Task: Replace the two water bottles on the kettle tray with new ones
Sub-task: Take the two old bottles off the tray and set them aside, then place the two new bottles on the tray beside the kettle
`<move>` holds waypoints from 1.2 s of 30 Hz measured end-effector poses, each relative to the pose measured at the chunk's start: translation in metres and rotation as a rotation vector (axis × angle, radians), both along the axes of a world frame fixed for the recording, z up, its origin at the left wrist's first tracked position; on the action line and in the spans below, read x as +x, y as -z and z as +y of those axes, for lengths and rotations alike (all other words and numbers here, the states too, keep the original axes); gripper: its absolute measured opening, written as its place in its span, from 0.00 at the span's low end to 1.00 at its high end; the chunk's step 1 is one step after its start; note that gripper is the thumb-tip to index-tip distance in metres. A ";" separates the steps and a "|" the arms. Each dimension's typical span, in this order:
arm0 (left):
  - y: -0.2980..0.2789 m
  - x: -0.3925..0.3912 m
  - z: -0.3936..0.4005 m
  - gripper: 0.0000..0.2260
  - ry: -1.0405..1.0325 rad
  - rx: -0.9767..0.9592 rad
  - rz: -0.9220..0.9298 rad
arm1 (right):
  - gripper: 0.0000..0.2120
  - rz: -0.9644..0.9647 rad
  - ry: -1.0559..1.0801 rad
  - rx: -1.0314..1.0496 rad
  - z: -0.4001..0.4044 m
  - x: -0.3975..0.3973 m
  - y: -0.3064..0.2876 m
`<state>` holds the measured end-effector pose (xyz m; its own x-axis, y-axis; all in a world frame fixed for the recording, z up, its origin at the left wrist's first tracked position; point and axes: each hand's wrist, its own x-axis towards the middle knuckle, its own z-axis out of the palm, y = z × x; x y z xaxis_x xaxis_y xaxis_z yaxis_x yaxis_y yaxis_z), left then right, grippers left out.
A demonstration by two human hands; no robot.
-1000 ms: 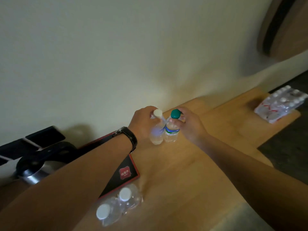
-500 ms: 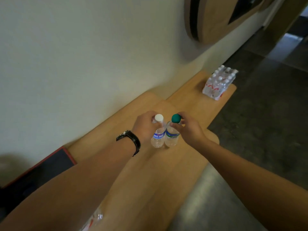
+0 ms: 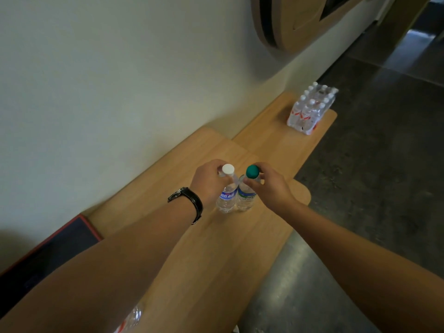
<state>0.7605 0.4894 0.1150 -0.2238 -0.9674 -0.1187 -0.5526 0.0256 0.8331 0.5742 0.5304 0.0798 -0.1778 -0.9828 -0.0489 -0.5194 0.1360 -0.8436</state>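
Note:
Two small water bottles stand upright side by side on the wooden counter (image 3: 216, 260). My left hand (image 3: 209, 183) grips the neck of the white-capped bottle (image 3: 227, 195), which has a blue label. My right hand (image 3: 269, 186) grips the neck of the green-capped bottle (image 3: 246, 198), which has a green label. The bottles touch each other. A corner of the dark kettle tray (image 3: 55, 246) with its red rim shows at the left edge. Part of another clear bottle (image 3: 132, 318) peeks out under my left forearm at the bottom.
A shrink-wrapped pack of several water bottles (image 3: 311, 109) sits at the far end of the counter. A white wall runs along the counter's left side. A round wooden panel (image 3: 288, 22) hangs on the wall. Dark floor (image 3: 372, 164) lies to the right.
The view has swung right, away from the kettle and tray toward the bottle pack. Both hands keep hold of the two bottles, which now stand farther along the counter.

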 end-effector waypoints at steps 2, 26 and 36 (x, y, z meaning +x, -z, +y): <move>0.001 0.003 0.000 0.16 -0.013 0.014 0.003 | 0.18 0.049 -0.030 0.009 -0.002 0.002 -0.003; -0.039 0.226 0.123 0.19 -0.338 0.004 -0.137 | 0.28 0.200 -0.830 -0.301 0.029 0.211 -0.054; -0.011 0.318 0.263 0.22 -0.673 0.079 0.220 | 0.44 0.088 -1.270 0.054 0.097 0.292 -0.018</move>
